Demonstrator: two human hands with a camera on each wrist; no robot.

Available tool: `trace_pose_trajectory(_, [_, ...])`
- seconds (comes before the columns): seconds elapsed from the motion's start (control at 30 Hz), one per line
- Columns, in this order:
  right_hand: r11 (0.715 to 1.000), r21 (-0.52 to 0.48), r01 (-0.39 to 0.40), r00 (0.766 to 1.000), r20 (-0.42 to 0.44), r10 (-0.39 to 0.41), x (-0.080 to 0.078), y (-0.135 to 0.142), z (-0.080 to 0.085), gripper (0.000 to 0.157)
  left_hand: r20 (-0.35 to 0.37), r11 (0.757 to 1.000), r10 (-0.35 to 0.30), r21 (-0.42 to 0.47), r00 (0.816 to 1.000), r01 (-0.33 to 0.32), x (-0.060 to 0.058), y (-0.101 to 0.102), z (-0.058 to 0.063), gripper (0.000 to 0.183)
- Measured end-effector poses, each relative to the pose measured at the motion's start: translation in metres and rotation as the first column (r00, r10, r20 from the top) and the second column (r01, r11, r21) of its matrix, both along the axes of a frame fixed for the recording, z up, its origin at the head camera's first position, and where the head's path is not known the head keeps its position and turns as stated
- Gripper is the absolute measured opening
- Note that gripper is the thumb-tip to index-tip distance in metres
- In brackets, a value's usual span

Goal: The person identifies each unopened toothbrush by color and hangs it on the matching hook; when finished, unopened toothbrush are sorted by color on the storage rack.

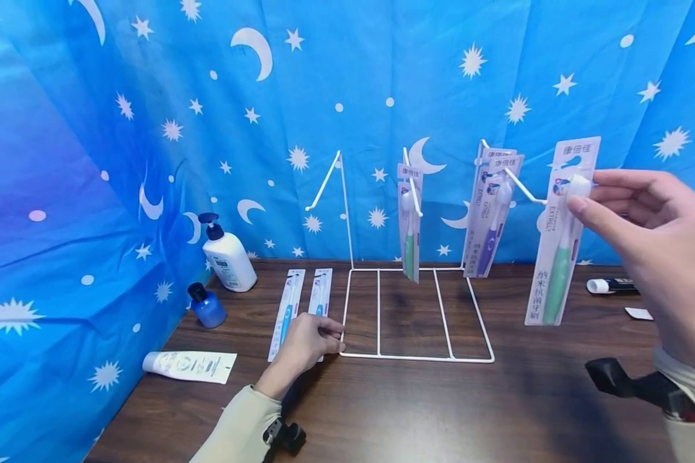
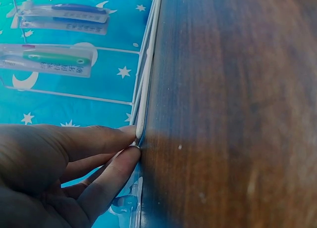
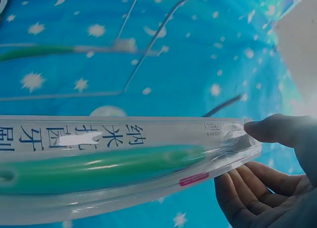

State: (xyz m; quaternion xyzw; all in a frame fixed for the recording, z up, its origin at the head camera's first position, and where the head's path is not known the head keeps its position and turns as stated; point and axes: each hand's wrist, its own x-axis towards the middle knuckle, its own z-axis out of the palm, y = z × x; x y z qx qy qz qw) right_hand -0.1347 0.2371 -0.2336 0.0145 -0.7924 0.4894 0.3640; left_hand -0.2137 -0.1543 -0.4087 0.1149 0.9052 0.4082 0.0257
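Between thumb and fingers my right hand (image 1: pixel 666 231) pinches a packaged green toothbrush (image 1: pixel 558 270) near its upper end, upright in the air right of the white wire rack (image 1: pixel 417 359). The right wrist view shows this green toothbrush (image 3: pixel 99 166) up close. Down on the table, my left hand (image 1: pixel 307 344) pinches the rack's near left corner; the left wrist view shows the fingertips on the wire (image 2: pixel 142 114). From the rack's middle hook hangs another packaged green toothbrush (image 1: pixel 409 244). Packaged purple toothbrushes (image 1: pixel 489 238) hang on the right hook. The left hook (image 1: pixel 323 180) carries nothing.
Two packaged blue toothbrushes (image 1: pixel 286 308) lie left of the rack, partly behind my left hand. Farther left are a white pump bottle (image 1: pixel 231 260), a small blue bottle (image 1: pixel 210 310) and a cream tube (image 1: pixel 191 366). A black tube (image 1: pixel 611 285) lies at the right. Behind hangs a blue curtain (image 1: pixel 347 64).
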Motion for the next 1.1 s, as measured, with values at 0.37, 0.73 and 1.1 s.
trace_pose_trajectory(0.37, [0.992,0.084,-0.092,0.991,-0.085,0.099,0.025,-0.047,0.013,0.045,-0.025,1.0,-0.002,0.004,1.0,0.002,-0.003,-0.001,-0.001,0.021])
trace_pose_trajectory(0.73, [0.951,0.092,-0.296,0.954,-0.008,0.298,0.019,-0.089,0.0,0.043,-0.049,0.999,-0.012,-0.034,0.999,0.01,-0.002,0.0,-0.004,0.022])
trace_pose_trajectory(1.1, [0.924,0.094,-0.371,0.928,0.022,0.371,0.001,-0.107,-0.013,0.041,-0.024,0.999,0.006,-0.032,1.0,-0.007,-0.001,-0.001,-0.001,0.022])
